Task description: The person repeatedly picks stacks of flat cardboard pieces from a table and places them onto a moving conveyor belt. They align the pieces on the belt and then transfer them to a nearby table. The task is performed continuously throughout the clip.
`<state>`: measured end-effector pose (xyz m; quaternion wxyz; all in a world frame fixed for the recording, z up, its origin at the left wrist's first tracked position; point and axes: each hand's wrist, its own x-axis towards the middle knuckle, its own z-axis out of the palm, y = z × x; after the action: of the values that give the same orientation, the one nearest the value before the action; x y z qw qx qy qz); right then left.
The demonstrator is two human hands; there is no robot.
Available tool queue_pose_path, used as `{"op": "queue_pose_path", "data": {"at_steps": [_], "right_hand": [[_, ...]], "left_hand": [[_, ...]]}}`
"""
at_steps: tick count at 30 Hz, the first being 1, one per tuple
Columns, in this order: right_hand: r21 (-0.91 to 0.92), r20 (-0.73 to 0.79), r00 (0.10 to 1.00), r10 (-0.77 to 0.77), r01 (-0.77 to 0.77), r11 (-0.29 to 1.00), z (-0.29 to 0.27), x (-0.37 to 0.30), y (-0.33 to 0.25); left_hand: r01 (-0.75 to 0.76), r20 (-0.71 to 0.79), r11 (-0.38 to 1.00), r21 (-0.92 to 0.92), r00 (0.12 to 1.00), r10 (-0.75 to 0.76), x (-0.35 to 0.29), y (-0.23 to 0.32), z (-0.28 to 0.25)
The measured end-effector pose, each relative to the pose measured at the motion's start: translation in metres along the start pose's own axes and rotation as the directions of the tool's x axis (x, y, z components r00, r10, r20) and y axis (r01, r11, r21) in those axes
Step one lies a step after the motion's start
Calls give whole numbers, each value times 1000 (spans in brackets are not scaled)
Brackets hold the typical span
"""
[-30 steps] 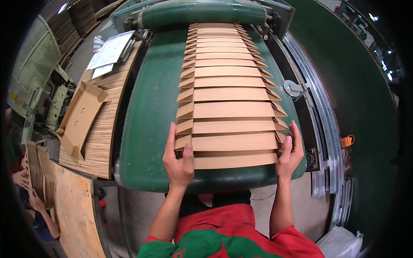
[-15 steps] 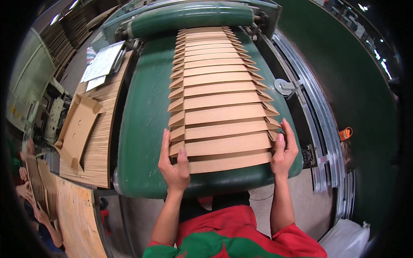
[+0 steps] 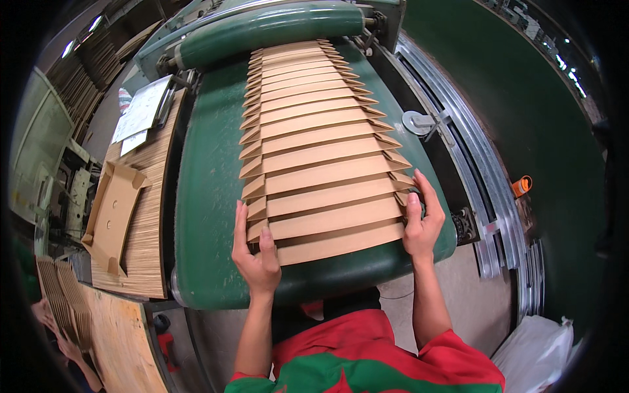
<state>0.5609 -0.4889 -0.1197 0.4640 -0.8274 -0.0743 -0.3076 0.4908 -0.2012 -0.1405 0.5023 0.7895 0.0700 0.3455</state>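
A long row of overlapping folded brown cardboard pieces with slanted end flaps runs along a green conveyor belt. My left hand is at the left end of the nearest pieces, its fingers stretched forward and the thumb held apart. At the right end, my right hand is in a similar pose, fingers extended beside the flaps and thumb spread. Both hands flank the near end of the row, close against its sides; exact contact is partly hidden by the fingers. Neither hand is closed around a piece.
A shallow cardboard tray and papers lie on a wooden board at left. Another person's hands are by stacked cardboard. A green roller spans the far end; metal rails line the right.
The view has shifted and turned slightly, so the belt and row appear further left and tilted. My hands stay beside the near pieces. The other person's hands appear lower.
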Motion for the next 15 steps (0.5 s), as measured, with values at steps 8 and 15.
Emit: {"op": "queue_pose_path", "data": {"at_steps": [8,15], "right_hand": [[-3,-11,1000,-24,24,1000,5,-1,10],[-89,-82,993,-85,78,993,92,78,35]], "left_hand": [[-36,-22,999,13,999,36,2,-8,3],[-78,-80,996,35,993,81,92,-73,50]]}}
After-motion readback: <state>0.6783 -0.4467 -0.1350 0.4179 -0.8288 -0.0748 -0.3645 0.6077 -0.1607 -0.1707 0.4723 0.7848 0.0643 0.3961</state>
